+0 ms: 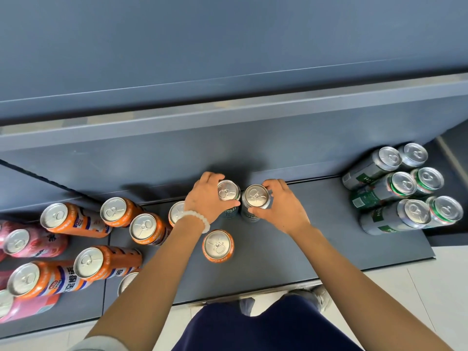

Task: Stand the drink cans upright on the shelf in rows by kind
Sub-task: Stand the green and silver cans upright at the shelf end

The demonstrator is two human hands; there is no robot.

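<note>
Two upright silver-and-green cans stand side by side at the back middle of the dark grey shelf (291, 249). My left hand (206, 198) grips the left can (228, 191) near its top. My right hand (283, 209) grips the right can (256, 196) the same way. Several more silver-and-green cans (402, 188) stand in two rows at the shelf's right end. Several orange cans (119, 211) stand on the left, and one orange can (217, 245) stands alone just in front of my left wrist. Pink cans (27, 241) stand at the far left.
The shelf's grey back panel (228, 153) rises right behind the held cans. A higher shelf edge (228, 107) juts out above. Pale floor tiles (417, 287) lie in front of the shelf, with my shoe (316, 296) at its front edge.
</note>
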